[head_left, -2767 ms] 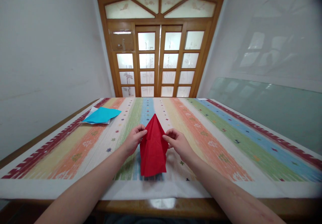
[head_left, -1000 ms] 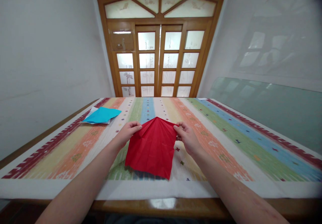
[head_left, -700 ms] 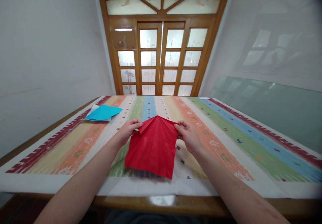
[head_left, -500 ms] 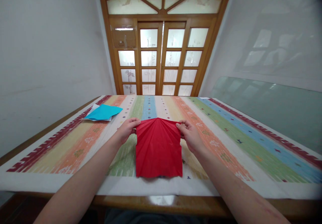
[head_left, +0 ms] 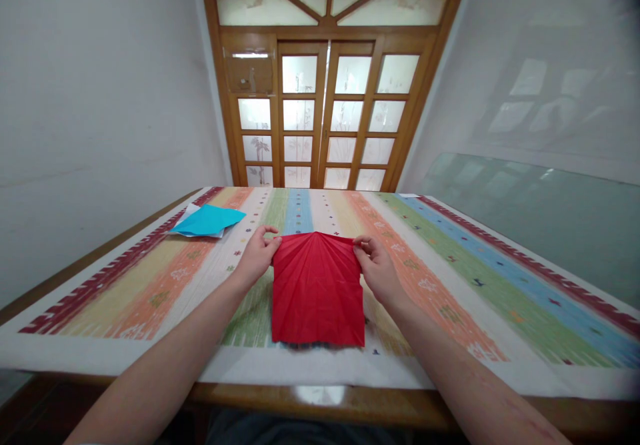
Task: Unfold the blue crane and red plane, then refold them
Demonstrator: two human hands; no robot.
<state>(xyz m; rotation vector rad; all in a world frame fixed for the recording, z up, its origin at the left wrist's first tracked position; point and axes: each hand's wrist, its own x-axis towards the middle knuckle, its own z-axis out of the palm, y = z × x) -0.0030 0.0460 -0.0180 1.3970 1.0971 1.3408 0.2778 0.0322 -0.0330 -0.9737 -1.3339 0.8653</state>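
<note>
Red paper point(head_left: 317, 290), creased all over and roughly square, lay flat near the front edge of the table, with the left hand point(head_left: 259, 258) and right hand point(head_left: 377, 269) each pinching a far corner between thumb and fingers, forearms stretched forward. It sat on a striped woven tablecloth point(head_left: 450, 278); a blue paper point(head_left: 207, 220) lay well off to the left. White walls and a wooden door point(head_left: 327, 92) with frosted glass panes stood behind.

Creased matt red paper point(head_left: 317, 292) on woven striped cloth point(head_left: 450, 278).
</note>
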